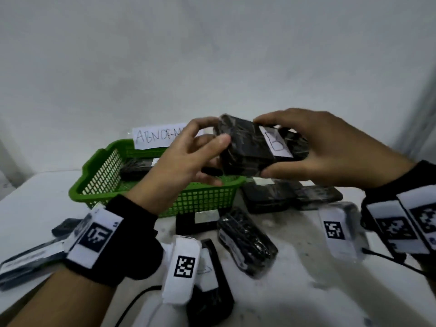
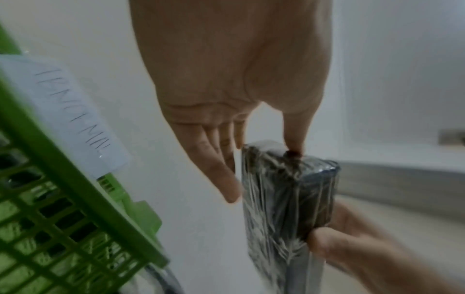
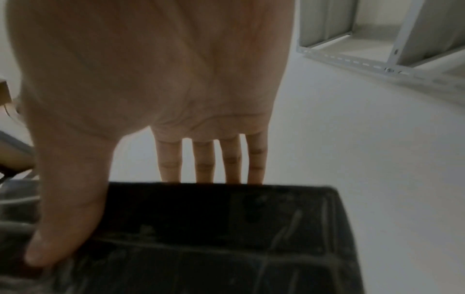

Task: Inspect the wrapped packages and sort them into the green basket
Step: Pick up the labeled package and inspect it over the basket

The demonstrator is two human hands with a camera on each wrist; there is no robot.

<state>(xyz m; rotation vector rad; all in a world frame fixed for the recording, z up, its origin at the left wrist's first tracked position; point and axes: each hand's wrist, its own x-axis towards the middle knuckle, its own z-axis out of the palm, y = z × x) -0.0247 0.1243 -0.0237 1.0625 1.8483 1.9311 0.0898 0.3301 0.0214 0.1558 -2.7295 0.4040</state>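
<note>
Black wrist straps (image 1: 132, 234) with white coded tags sit nearest. Above the green basket (image 1: 203, 199), a black film-wrapped package (image 1: 245, 147), crinkled, glossy, rectangular, labelled "B", is gripped between left hand (image 1: 181, 161) and right hand (image 1: 330, 147), thumbs and curled fingers pinching opposite ends.

Both bare hands, left hand (image 1: 181, 159) and right hand (image 1: 330, 149), are wearing black wrist cuffs (image 1: 132, 234) carrying white tags (image 1: 94, 239) printed with black square codes; thin black cables (image 1: 396, 260) are trailing from them.
</note>
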